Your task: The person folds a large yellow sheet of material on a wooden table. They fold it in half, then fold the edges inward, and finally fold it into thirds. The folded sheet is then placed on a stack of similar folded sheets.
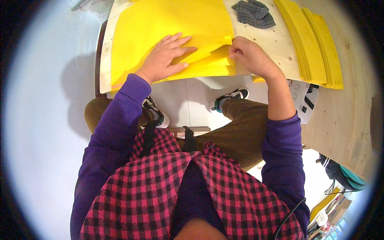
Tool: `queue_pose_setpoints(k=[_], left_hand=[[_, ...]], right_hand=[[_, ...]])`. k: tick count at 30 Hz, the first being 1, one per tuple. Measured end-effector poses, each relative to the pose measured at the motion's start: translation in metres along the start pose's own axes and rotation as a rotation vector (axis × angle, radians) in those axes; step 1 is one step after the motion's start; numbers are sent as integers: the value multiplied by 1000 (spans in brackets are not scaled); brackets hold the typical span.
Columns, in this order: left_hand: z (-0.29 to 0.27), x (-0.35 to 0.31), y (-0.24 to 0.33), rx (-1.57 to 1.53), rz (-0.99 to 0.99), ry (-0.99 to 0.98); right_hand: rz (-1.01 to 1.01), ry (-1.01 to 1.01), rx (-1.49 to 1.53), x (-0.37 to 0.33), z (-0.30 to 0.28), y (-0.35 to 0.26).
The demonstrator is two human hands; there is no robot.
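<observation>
A large sheet of yellow cloth (172, 24) lies over the wooden table (260, 38) in front of me. My left hand (168, 56) rests on it with the fingers spread out flat. At the cloth's right edge, my right hand (252, 56) pinches the yellow fabric between closed fingers. The edge there is lifted a little, and a fold with a shadowed gap runs from it toward my left hand. Beneath this fold, a lower yellow layer shows along the table's near edge. My right fingertips partly hide the pinched edge.
A crumpled dark grey cloth (254, 14) lies beyond my right hand. Folded yellow cloth stacks (308, 44) lie farther right, next to another wooden surface (340, 116). Below the table's near edge are my legs and shoes (232, 96). A white printed box or bag (308, 98) stands under the right side.
</observation>
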State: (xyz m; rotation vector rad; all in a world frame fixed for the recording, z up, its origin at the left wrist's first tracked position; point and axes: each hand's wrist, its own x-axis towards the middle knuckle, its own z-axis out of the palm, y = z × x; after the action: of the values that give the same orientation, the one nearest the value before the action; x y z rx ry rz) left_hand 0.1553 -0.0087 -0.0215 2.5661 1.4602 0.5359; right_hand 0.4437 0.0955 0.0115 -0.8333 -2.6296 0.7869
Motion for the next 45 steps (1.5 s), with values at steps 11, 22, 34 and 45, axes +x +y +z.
queue_pose_setpoints(k=[11, 22, 34, 45], left_hand=[[-4, 1, 4, 9, 18, 2], [-1, 0, 2, 3, 19, 25], [-4, -1, 5, -9, -33, -25], [-32, -56, 32, 91, -187, -33]], right_hand=[[-67, 147, 1, 15, -2, -9], [-17, 282, 36, 3, -2, 11], [-38, 96, 296, 15, 29, 22], [-67, 177, 338, 5, 36, 2]])
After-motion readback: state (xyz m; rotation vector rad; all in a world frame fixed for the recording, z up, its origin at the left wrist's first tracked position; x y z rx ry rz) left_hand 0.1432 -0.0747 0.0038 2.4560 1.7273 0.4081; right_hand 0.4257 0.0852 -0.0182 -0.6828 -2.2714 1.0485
